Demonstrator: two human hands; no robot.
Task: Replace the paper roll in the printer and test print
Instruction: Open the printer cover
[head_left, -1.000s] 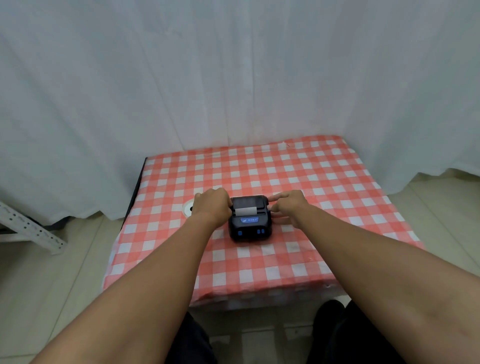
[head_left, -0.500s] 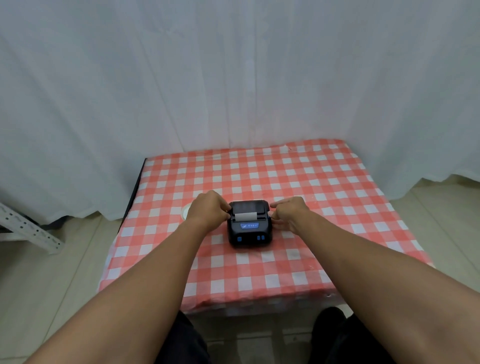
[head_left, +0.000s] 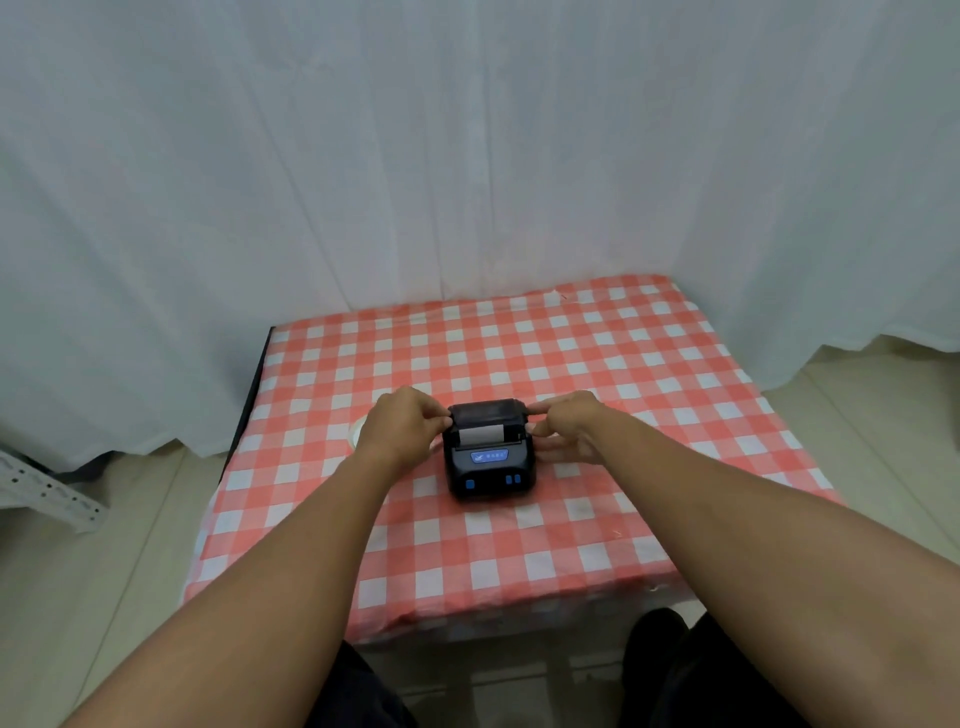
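A small black printer (head_left: 488, 465) with blue buttons sits in the middle of the checked table (head_left: 623, 364). Its lid (head_left: 485, 410) is tilted up at the back, and white paper (head_left: 480, 435) shows in the gap below it. My left hand (head_left: 402, 428) pinches the lid's left corner. My right hand (head_left: 566, 423) pinches the lid's right corner. A white round object (head_left: 356, 434), maybe a paper roll, peeks out from behind my left hand; most of it is hidden.
A red-and-white checked cloth covers the table. White curtains (head_left: 467, 156) hang close behind it and to both sides. A perforated metal rail (head_left: 47, 491) lies on the floor at the left. My dark-clothed knees (head_left: 665, 670) are under the table's near edge.
The printer lid has lifted at the back and shows more white paper. Both hands stayed at the lid's corners. The camera view shifted slightly.
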